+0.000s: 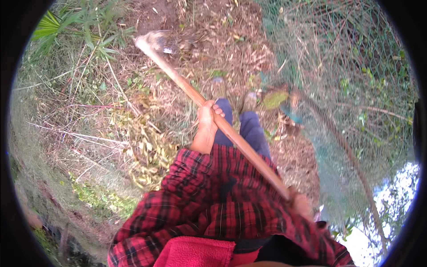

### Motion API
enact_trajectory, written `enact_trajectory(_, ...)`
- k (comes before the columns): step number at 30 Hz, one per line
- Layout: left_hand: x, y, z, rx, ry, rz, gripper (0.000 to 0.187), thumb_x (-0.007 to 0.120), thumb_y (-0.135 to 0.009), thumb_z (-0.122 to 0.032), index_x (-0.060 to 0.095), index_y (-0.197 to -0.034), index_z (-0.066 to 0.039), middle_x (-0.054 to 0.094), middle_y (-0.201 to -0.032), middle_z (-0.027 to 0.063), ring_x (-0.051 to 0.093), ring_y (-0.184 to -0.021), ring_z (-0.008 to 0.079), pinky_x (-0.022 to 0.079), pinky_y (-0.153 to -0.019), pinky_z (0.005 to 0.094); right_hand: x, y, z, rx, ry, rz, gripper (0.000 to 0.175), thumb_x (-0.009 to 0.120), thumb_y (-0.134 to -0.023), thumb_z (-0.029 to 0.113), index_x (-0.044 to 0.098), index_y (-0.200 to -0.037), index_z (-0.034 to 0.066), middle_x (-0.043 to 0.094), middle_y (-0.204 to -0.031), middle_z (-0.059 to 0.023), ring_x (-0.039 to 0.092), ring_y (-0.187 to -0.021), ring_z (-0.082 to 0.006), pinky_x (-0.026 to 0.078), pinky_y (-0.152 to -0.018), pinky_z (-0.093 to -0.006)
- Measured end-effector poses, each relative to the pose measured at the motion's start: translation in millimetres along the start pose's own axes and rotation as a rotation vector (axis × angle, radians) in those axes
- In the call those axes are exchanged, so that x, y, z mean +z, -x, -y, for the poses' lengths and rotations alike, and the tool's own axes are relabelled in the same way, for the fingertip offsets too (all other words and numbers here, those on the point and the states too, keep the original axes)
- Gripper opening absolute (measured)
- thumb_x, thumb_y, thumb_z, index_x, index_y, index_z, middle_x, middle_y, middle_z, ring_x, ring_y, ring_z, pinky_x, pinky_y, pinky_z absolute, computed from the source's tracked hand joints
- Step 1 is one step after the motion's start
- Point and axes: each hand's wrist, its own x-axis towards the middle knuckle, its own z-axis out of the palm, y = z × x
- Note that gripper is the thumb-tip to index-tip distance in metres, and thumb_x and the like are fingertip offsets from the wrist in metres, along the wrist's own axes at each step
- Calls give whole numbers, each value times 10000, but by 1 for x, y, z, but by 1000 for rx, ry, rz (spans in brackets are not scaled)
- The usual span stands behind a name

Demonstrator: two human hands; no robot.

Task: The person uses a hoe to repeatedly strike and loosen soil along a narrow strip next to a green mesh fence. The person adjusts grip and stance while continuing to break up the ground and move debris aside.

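Observation:
A long-handled hoe point(181, 81) runs slantwise across my body, with its wooden handle rising toward the upper left. Its head point(161, 41) is blurred and close to the soil and dry litter, so I cannot tell if it touches them. My left hand point(207, 115) wraps around the middle of the handle, in front of my legs. Near the handle's lower end, my right hand point(299, 201) grips it beside my right hip, partly blurred. Both arms are in red and black plaid sleeves.
Green mesh fencing point(377, 43) runs along the right, with a slanting pole point(343, 142) by it. Palm-like leaves point(50, 26) grow at the upper left. Cut stalks point(121, 88) and dry leaves point(146, 150) litter the left side. My shoes point(249, 100) stand on littered soil.

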Motion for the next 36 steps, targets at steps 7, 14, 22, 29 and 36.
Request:
enact_trajectory(7, -2, -6, -27, -215, 266, -20, 138, 503, -770, -154, 395, -698, -107, 355, -568, 6, 377, -449, 157, 373, -439, 330, -66, -23, 4, -66, 190, 66, 289, 619, -674, 172, 454, -878, 50, 562, -649, -204, 558, -622, -398, 446, -562, -469)
enact_trajectory(14, 13, -32, -36, -70, 123, 20, 100, 497, -779, -94, 424, -729, -50, 376, -538, 39, 410, -432, 183, 395, -402, 367, -71, -36, 18, -138, -228, 262, 357, 663, -682, 199, 496, -946, 26, 570, -698, -139, 567, -589, -272, 456, -588, -369)
enact_trajectory(22, 45, -55, -53, 93, -106, -92, 120, 537, -771, -62, 425, -739, -32, 404, -503, 46, 417, -395, 172, 406, -368, 323, -57, -137, 32, -97, -1484, 1034, 269, 617, -770, 144, 439, -960, 74, 444, -622, 7, 417, -420, -64, 306, -366, -201)
enact_trajectory(29, 69, -17, 3, 168, -78, -45, 126, 516, -755, -58, 392, -743, -37, 381, -538, 36, 421, -415, 169, 406, -377, 301, -45, -104, -37, -118, -1550, 930, 211, 598, -780, 124, 415, -879, 91, 398, -603, 35, 369, -428, -38, 261, -365, -182)
enact_trajectory(36, 124, 81, 130, -18, -10, -28, 81, 539, -699, -45, 467, -707, -9, 430, -553, 47, 455, -416, 190, 446, -406, 330, -50, -13, -141, -189, -1141, 582, 374, 629, -750, 142, 470, -1056, -4, 526, -958, -11, 491, -803, -78, 406, -703, -221)
